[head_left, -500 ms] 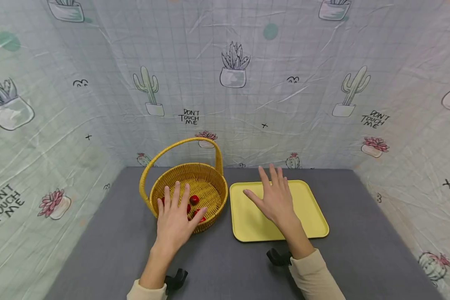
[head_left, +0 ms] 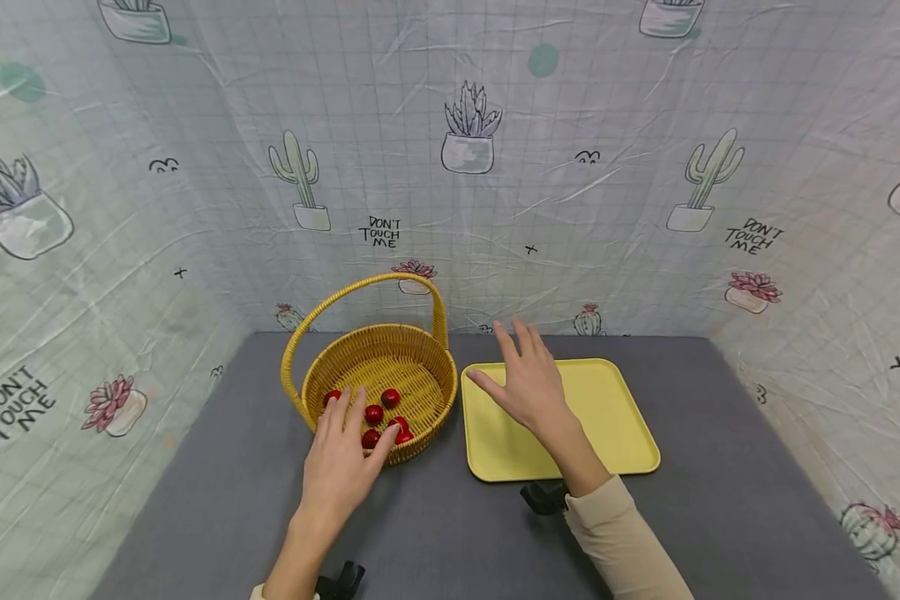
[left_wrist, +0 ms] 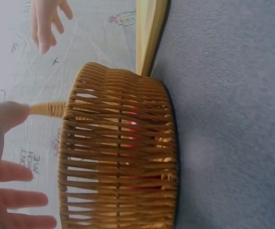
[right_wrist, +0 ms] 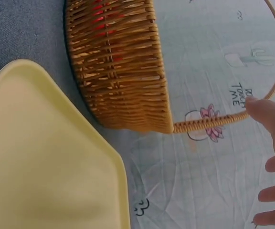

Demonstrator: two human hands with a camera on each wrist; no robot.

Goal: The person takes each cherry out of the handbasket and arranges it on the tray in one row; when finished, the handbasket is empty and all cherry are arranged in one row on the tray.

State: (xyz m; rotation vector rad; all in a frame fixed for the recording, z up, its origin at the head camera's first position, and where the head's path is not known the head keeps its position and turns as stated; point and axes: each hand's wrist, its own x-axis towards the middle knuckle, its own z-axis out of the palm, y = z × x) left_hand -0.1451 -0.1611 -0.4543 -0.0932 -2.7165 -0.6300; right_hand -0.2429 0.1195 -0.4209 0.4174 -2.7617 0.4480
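A yellow wicker basket [head_left: 412, 354] with a tall arched handle stands left of centre, holding several small, glossy, dark red round fruits [head_left: 391, 398] that look like cherries. Over its near rim hovers my left hand [head_left: 341, 471], fingers spread and thumb apart, nothing held. In the left wrist view, the fingers [left_wrist: 25, 198] are above rim height beside the woven wall. My right hand [head_left: 528, 387] is held over the left part of a flat yellow tray [head_left: 607, 433], fingers loosely extended and holding nothing. The right wrist view shows its thumb [right_wrist: 264, 112] overlapping the basket handle [right_wrist: 214, 121].
Basket and tray stand side by side on a grey tabletop [head_left: 450, 533], a narrow gap between them. A pale cloth [head_left: 390, 183] printed with cacti hangs behind and at both sides. Black wrist mounts [head_left: 543, 498] sit below the hands.
My left hand has drawn back slightly toward me, uncovering more of the red fruits, and its fingers are less stretched. My right hand has shifted left over the tray.
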